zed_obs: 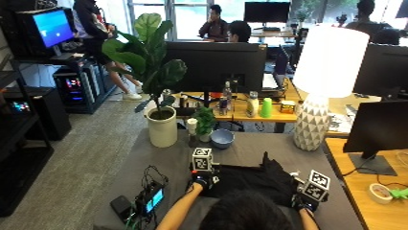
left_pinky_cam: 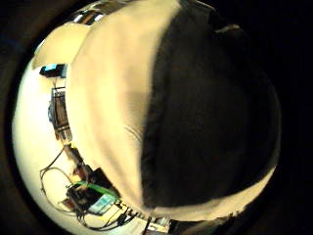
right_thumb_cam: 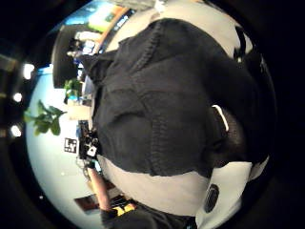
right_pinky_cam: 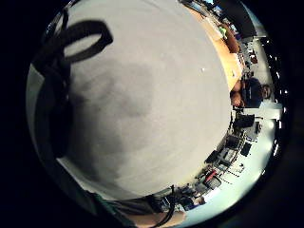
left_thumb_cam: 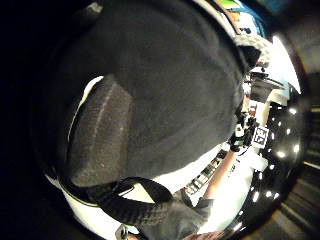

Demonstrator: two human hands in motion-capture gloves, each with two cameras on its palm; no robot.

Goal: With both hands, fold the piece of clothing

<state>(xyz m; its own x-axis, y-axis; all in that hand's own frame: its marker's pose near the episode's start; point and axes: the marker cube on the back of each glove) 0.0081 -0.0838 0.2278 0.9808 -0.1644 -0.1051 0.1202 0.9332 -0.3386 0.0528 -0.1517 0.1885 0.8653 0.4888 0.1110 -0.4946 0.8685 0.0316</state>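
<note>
1. Outside view: a black garment (zed_obs: 252, 178) lies on the grey table (zed_obs: 159, 163), in front of the white lamp (zed_obs: 322, 91) and nearer the person than the lamp's base. The left hand (zed_obs: 203, 181) sits at the garment's left edge and the right hand (zed_obs: 305, 197) at its right edge, with a peak of cloth standing up between them, closer to the lamp side. Whether either hand's fingers are spread or pinching cannot be told from here. A blue bowl (zed_obs: 221, 138) and a potted plant (zed_obs: 161, 125) stand beyond the garment, left of the lamp.

2. Left little finger side palm view: dark fabric of the garment (left_pinky_cam: 210, 112) fills much of the picture, lying on the pale table (left_pinky_cam: 112, 98); no fingers show.

3. Left thumb side palm view: the garment (left_thumb_cam: 170, 85) is close against the palm, and a gloved finger (left_thumb_cam: 97, 135) lies flat along the cloth. It looks pressed onto the fabric, though I cannot tell whether it pinches a fold.

4. Right little finger side palm view: mostly bare table (right_pinky_cam: 156, 95), with a dark strap loop (right_pinky_cam: 80, 38) at the edge; no garment is seen here.

5. Right thumb side palm view: the garment (right_thumb_cam: 157, 105) lies bunched on the table (right_thumb_cam: 162, 191), ribbed seams showing. A gloved finger (right_thumb_cam: 233, 138) rests against the cloth's edge; whether it pinches cannot be told.
</note>
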